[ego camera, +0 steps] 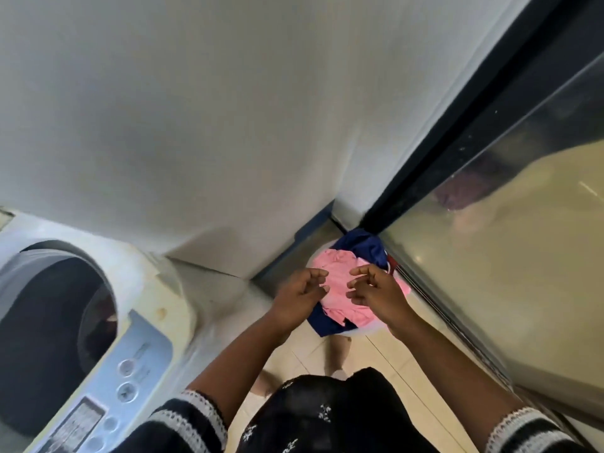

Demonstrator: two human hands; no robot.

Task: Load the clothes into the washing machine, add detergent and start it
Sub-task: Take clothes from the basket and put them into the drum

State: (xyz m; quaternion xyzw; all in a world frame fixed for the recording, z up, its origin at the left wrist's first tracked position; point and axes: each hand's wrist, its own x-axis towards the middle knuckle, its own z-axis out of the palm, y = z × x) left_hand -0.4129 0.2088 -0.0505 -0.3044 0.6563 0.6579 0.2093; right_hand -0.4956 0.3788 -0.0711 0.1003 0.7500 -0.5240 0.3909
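Nearest, the washing machine (98, 322) is cut off at the frame's left edge, its drum dark and its contents hard to make out. Right of it, the left hand (299, 297) and right hand (376, 294) hover with fingers loosely curled, gripping nothing, over crumpled pink and navy clothes (340, 289) heaped in a mostly hidden white basket (366, 331) on the floor.

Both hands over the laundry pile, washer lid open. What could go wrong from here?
1. Left hand and right hand hover over the pink garment; a shallow grab may leave the navy garment underneath behind.
2. The washer opening sits off to the left, so trailing cloth could drop onto the tiled floor in transit.
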